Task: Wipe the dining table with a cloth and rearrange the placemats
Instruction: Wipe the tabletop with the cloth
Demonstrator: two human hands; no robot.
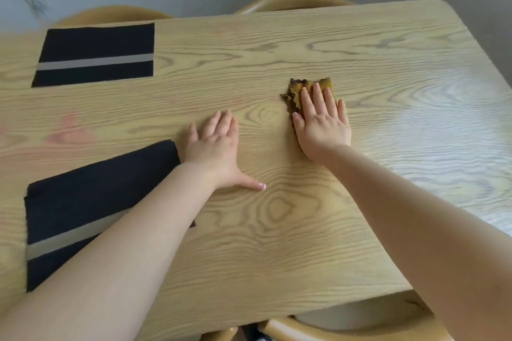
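Right hand pressed flat, fingers spread, on a crumpled yellow-brown cloth against the wooden surface. Left hand lay open, palm down, gripping nothing, just beside the near dark striped placemat. Second placemat well beyond the left hand.

On the light wooden dining table, one black striped fabric placemat lies at the far left edge, another black striped placemat toward the near left edge, and the crumpled mustard-yellow cloth mid-table, right of both.
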